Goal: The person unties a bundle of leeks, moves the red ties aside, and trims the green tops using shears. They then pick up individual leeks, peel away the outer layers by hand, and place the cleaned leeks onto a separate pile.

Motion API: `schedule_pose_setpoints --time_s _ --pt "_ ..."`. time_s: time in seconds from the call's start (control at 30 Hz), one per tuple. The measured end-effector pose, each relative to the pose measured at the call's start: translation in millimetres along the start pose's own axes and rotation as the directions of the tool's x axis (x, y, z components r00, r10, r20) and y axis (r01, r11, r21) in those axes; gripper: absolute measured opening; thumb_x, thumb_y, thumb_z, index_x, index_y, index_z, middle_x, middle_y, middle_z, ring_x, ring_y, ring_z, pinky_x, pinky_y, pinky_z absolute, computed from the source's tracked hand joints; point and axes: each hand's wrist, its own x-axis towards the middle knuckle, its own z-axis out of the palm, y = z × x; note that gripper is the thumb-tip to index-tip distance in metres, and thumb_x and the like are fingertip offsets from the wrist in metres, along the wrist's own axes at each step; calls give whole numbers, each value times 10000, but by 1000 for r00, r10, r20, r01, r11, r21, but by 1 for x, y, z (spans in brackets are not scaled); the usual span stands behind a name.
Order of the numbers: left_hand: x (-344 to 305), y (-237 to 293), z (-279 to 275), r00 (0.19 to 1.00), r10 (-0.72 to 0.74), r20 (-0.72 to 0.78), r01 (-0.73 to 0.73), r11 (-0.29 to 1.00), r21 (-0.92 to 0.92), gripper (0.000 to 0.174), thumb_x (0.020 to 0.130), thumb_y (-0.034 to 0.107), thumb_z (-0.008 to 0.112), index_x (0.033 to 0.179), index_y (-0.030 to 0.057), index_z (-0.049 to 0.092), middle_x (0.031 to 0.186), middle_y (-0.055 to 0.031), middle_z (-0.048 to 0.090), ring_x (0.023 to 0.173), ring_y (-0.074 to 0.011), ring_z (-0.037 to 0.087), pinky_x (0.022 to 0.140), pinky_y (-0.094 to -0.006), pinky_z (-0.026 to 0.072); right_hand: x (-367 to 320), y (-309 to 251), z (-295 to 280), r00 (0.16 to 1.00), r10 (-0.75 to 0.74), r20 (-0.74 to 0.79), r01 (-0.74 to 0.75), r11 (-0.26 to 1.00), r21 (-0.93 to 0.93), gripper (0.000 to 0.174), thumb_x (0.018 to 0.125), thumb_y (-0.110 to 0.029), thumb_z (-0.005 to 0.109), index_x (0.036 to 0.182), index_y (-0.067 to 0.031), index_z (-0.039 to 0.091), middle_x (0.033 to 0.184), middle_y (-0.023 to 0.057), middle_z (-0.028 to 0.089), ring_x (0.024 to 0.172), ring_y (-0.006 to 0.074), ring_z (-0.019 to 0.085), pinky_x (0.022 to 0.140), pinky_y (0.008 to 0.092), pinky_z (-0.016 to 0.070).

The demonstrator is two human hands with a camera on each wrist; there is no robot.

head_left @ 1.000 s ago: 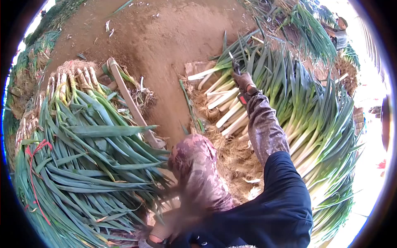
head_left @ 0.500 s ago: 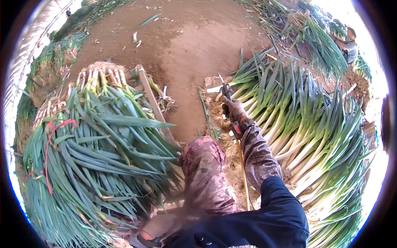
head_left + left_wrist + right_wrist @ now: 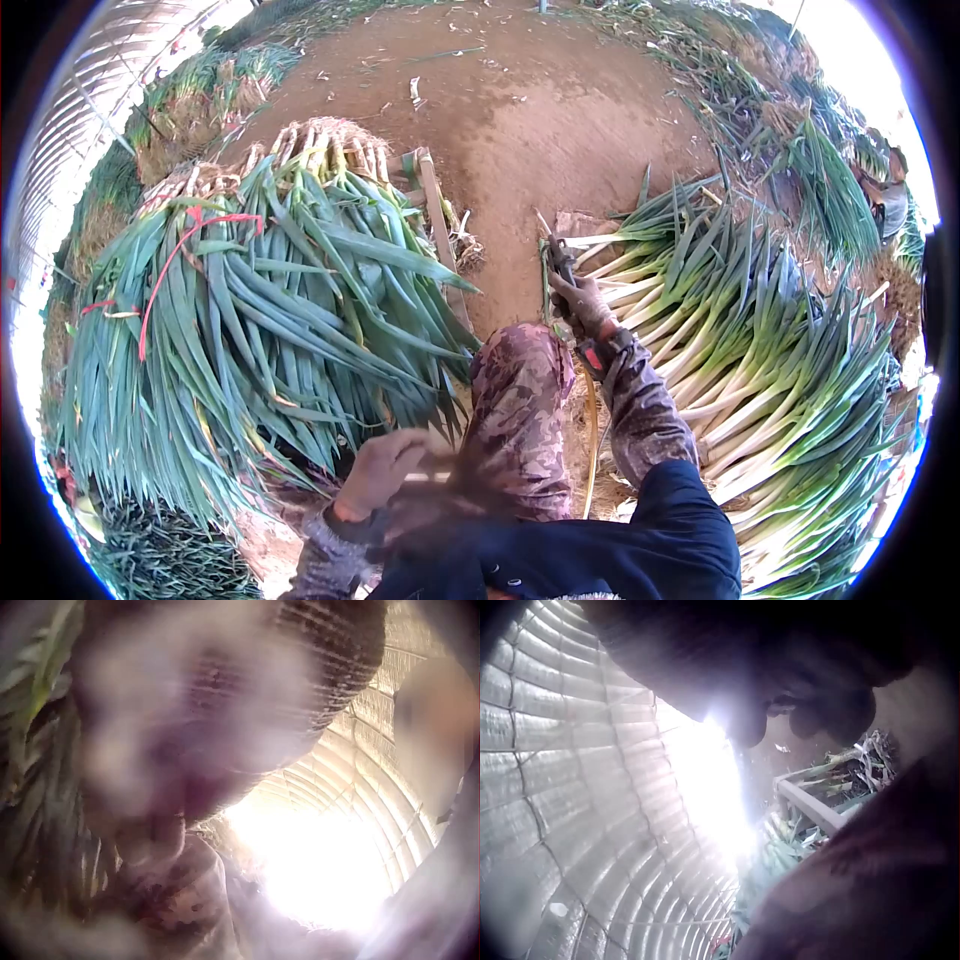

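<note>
My gloved right hand grips a dark air gun with a thin nozzle pointing forward, beside the white ends of the cleaned leeks. A yellowish hose runs back beneath that arm. My left hand, also gloved, is raised near my knee, its fingers loosely bent and nothing visible in them. It is nearest to the leafy tops of the rooted leeks piled on the left. Close up and blurred, the left glove fills much of the left wrist view. Dark gloved fingers hide the tool in the right wrist view.
A red tie lies across the left pile. Beside that pile stands a wooden rail. My camouflage-clad knee is between the piles. Bare soil stretches ahead, and another person is at the far right.
My left hand has come up and forward from beside my body. The right hand has drawn the air gun leftward, away from over the leek stalks. The head view has tilted up and shifted left.
</note>
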Motion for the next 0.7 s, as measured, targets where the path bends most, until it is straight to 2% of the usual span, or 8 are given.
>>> schedule_pose_setpoints --time_s 0.13,0.23,0.3,0.37,0.4,0.5,0.57,0.7 --pt "34 -18 31 999 24 -34 -24 1000 -2 359 928 121 655 1247 -20 568 1047 -79 688 946 -143 647 841 -284 512 -9 16 -14 998 65 9 -64 996 -61 463 918 -514 658 844 -58 629 685 -4 587 510 103 509 472 245 398" --pt "45 2 38 998 59 -8 -58 993 105 510 909 230 708 1315 -15 519 1133 -141 668 1057 -196 649 907 -337 508 -13 27 -18 995 -102 10 100 984 147 449 917 -521 657 884 -74 625 719 5 592 578 106 541 525 257 437" --pt "42 12 46 991 122 -50 -112 981 158 568 894 289 734 1320 -20 518 1155 -165 661 1091 -224 647 929 -359 503 -45 -1 -17 994 -66 90 41 966 257 408 934 -493 652 955 -90 591 789 22 596 634 125 572 570 278 475" --pt "36 13 50 991 135 -20 -134 990 40 677 899 362 730 1368 -49 465 1241 -174 627 1158 -233 608 973 -361 474 -77 -26 -2 984 -65 164 0 929 371 387 943 -475 648 978 -96 575 814 27 593 642 136 581 583 289 487" --pt "32 11 52 989 145 -11 -145 989 -25 696 906 375 722 1382 -55 449 1260 -170 617 1174 -230 594 985 -356 464 -79 -17 11 987 -127 103 72 905 419 380 956 -454 639 1012 -87 560 838 31 592 649 154 593 594 289 490" --pt "31 -5 52 986 159 38 -142 948 -286 740 923 408 699 1417 -60 409 1307 -156 586 1211 -217 555 1018 -344 431 -112 -15 41 963 -268 23 258 945 201 374 970 -447 627 983 -76 582 837 -31 551 694 84 512 648 247 449" --pt "22 -11 48 981 179 74 -139 918 -371 752 934 429 679 1430 -61 394 1317 -148 575 1215 -209 541 1031 -340 416 -145 -22 59 963 -260 -68 267 957 118 330 989 -396 616 1030 -68 608 812 -55 508 734 63 447 672 253 421" --pt "15 -4 37 975 187 117 -112 879 -464 745 957 454 632 1428 -70 390 1294 -139 581 1192 -202 543 1027 -334 415 -179 8 84 900 -428 -83 436 881 186 256 996 -275 616 1066 -30 592 870 -14 525 770 104 483 695 261 438"
